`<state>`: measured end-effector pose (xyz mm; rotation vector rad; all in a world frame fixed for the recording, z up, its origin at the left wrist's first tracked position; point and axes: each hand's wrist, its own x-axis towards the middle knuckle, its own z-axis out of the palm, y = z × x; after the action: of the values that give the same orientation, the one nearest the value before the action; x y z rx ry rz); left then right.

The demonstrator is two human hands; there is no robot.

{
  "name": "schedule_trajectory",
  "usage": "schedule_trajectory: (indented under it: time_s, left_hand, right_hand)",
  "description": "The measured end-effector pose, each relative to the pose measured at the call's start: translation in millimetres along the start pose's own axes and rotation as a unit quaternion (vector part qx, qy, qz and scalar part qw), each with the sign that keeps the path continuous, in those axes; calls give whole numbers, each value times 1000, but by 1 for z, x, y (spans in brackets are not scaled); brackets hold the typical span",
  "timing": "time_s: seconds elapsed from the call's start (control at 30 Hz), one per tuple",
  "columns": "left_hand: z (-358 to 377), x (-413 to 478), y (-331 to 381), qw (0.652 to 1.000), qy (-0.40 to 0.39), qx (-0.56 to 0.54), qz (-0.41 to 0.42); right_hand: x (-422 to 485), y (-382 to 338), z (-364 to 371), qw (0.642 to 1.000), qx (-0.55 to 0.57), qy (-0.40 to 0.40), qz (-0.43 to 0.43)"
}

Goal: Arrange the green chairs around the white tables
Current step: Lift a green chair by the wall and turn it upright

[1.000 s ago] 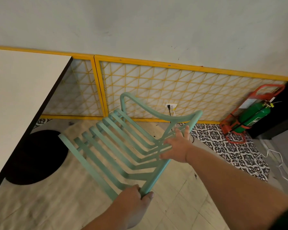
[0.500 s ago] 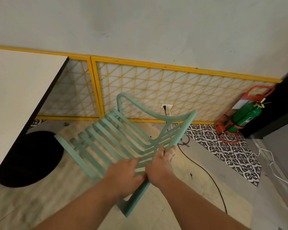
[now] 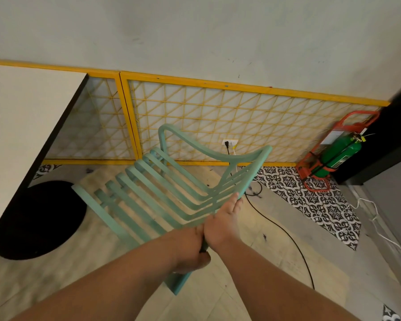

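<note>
I hold a mint-green slatted metal chair (image 3: 162,195) tilted over in front of me, its curved slats running away toward the wall and its rounded frame end raised near the yellow lattice panel (image 3: 218,117). My left hand (image 3: 190,249) is clenched around the chair's near side rail, low down, and my right hand (image 3: 222,223) grips the same rail just above it, the 2 hands touching each other. The rail's lower end sticks out below my left hand over the pale tiled floor (image 3: 252,286). To my left the white square worktop with a dark edge (image 3: 26,126) stands beside the chair, and its round black base (image 3: 39,218) sits on the floor under it, near the chair's far side rail. I cannot tell whether any part of the chair touches the floor. At the right, a green cylinder in a red stand (image 3: 338,156) leans by the wall, above a patch of black-and-white patterned tiles (image 3: 315,200). A black cable (image 3: 287,235) runs from a wall socket (image 3: 230,142) across the floor.
</note>
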<state>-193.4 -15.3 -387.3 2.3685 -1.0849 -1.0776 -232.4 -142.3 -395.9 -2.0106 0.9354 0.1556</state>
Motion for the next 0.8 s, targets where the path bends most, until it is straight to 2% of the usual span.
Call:
schedule_trajectory:
  time_s: [0.13,0.33,0.53,0.8]
  left_hand:
    - [2,-3,6,997,45,-55,8]
    - [14,-5,10,984,94,-150,-7]
    - [17,6,19,979,103,-178,-6]
    - [28,35,48,963,154,-221,-19]
  right_hand:
    - [2,-5,-6,1000,-15,11,-13]
    - [4,-11,-15,995,-102,-16,-15]
    - [10,-14,-27,988,-146,-37,-28]
    - [49,3,-47,974,-216,-47,-58]
